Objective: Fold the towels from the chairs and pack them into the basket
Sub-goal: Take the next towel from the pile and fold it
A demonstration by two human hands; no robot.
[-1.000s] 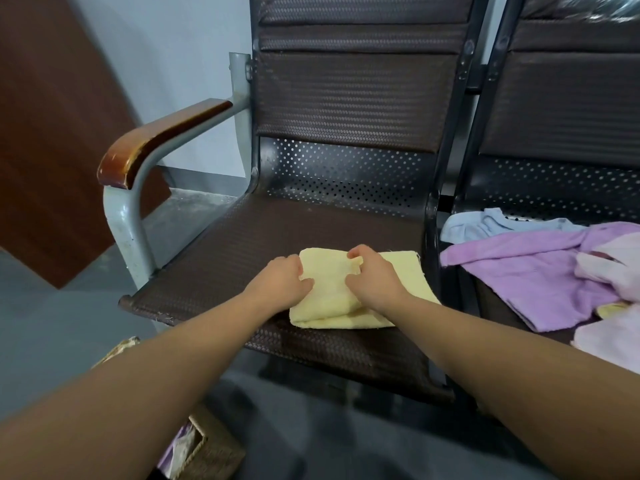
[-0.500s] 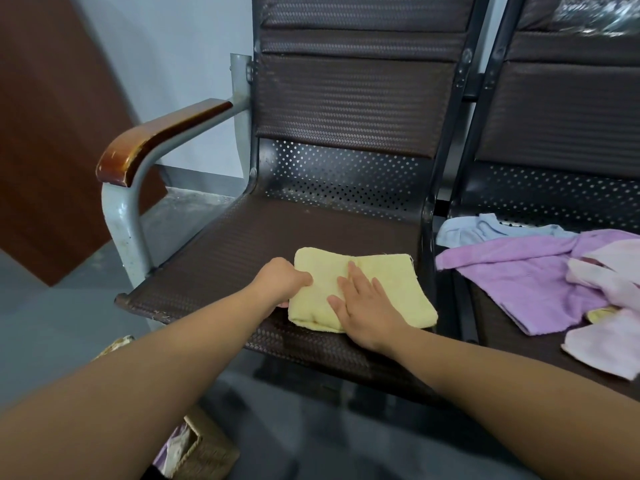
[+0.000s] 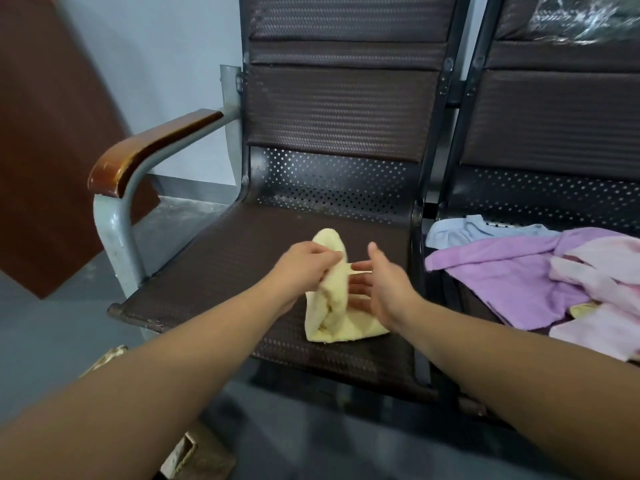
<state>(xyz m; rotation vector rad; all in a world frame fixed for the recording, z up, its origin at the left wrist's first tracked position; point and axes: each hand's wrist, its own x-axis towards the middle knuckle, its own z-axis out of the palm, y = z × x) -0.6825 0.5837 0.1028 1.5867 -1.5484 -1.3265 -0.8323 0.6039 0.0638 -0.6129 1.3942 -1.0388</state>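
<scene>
Half a second ago the folded yellow towel (image 3: 332,317) lay flat on the left chair seat (image 3: 225,265) under both palms. Now the left grip (image 3: 304,268) pinches it and tips it up, near end still on the seat. Right grip (image 3: 388,289) is released, fingers spread beside the towel. Folding looks done; likely a pickup for the basket (image 3: 197,455), near left. The purple towel (image 3: 512,278) and others wait unfolded on the right chair.

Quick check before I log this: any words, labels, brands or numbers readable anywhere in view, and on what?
None: no text, label, number or sign can be read in this view.
The yellow towel gripped by the left hand shows no tag.
The purple towel, the armrest and the visible bit of basket are plain.
The plastic wrap at top right only glints; no print shows.
</scene>
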